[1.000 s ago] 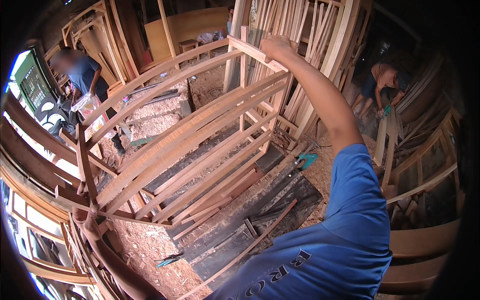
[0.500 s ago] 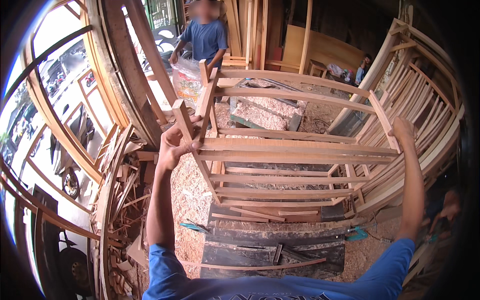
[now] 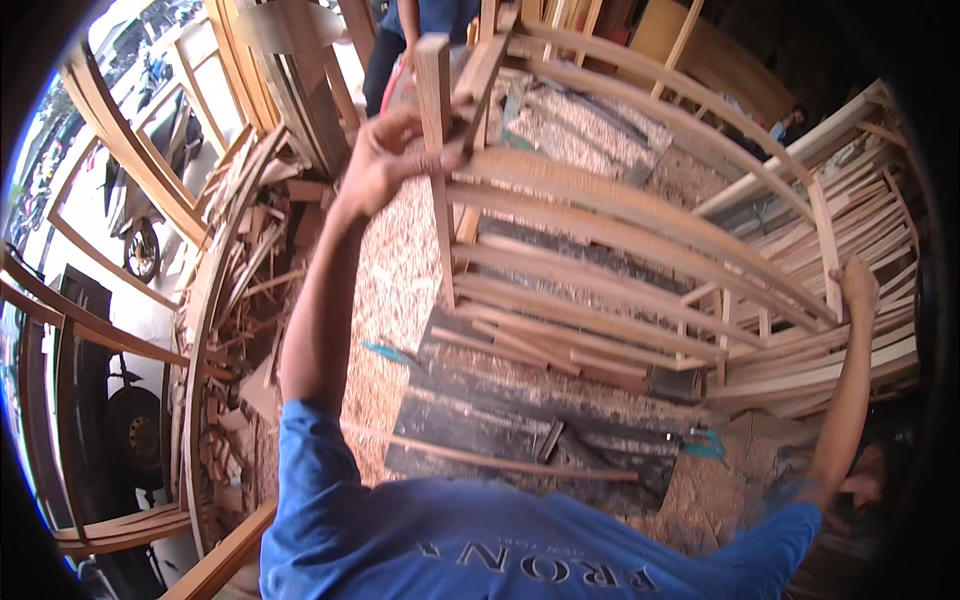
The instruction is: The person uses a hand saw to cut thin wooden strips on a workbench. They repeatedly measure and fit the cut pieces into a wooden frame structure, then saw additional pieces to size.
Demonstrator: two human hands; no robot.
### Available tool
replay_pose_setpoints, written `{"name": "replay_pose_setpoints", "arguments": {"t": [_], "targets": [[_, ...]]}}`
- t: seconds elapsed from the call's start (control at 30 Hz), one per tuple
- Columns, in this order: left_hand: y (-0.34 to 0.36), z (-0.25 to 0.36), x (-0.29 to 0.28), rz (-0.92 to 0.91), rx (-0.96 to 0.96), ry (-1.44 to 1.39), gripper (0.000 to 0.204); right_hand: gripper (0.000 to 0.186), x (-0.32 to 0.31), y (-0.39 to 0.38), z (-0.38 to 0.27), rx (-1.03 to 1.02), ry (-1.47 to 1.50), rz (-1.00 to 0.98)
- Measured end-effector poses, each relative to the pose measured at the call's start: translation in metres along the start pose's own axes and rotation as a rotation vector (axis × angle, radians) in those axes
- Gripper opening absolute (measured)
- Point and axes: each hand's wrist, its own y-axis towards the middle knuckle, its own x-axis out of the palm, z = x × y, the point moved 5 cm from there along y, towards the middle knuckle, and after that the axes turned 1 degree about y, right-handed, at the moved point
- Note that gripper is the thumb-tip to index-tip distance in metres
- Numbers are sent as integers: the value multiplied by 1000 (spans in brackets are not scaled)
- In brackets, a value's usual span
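A curved frame of pale wooden slats [image 3: 600,215] spans the space between my hands, above a dark work surface. My left hand [image 3: 390,155] grips the upright post at its left end, fingers bent round the wood near the upper slats. My right hand [image 3: 855,285] is closed on the short cross piece at the frame's right end. Below lie loose thin strips of wood [image 3: 530,345], a long thin batten [image 3: 560,472], dark metal pieces [image 3: 555,435] and teal clamps [image 3: 700,445] at either side.
A person [image 3: 420,25] in a blue top stands beyond the frame. Wood offcuts [image 3: 245,300] and tall curved frames fill the left, with a motorbike [image 3: 150,230] outside. Stacked strips lean at the right near another person [image 3: 860,485]. Shavings [image 3: 390,260] cover the floor.
My view has swung round from the earlier slant. In the last half second the frame's left end has risen in the picture with my left hand, while its right end sits slightly lower.
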Motion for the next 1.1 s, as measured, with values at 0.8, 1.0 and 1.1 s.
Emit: {"name": "replay_pose_setpoints", "arguments": {"t": [0.8, 1.0, 1.1], "targets": [[-153, 48, 19, 866, 395, 447, 28, 26, -32, -175, 52, -45, 775, 476], [-319, -19, 180, 466, 41, 170, 16, 21, 144, -334, -51, -180, 1239, 19], [-433, -45, 249, 287, -428, 294, 23, 21, 261, -427, -65, 282, 1566, -209]]}}
